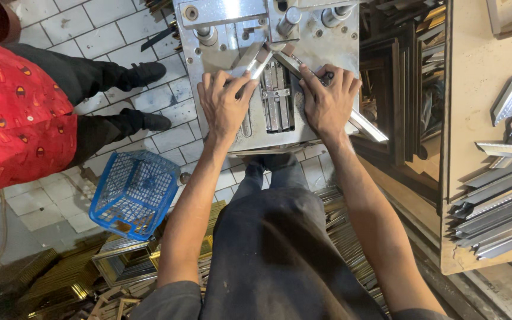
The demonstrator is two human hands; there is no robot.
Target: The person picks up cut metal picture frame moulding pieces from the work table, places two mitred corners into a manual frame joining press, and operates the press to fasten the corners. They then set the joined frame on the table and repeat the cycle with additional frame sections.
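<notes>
Silver frame mouldings [255, 61] lay on the steel machine table [220, 35], two strips meeting at an angle near the machine's middle, just under its round posts.

From the head camera, the left hand [225, 106] pressed flat on the left strip, fingers slightly spread and curled over its edge, the palm resting on the table plate. The right hand [327, 98] held down the right strip [365, 125], which ran out diagonally past the table's right edge; its fingers lay close together along the strip, thumb tucked toward the centre slot [277, 95]. Both hands were bearing down on the pieces rather than lifting them.

Below the table showed the person's dark trousers and, around the feet, heaps of gold-coloured frame pieces [120, 266]. A blue plastic basket [134, 192] sat tipped on the tiled floor to the left. Another person in a red patterned shirt [13, 112] and black shoes stood at the left. To the right, a wooden bench [475, 89] carried a stack of silver moulding lengths [499, 213].
</notes>
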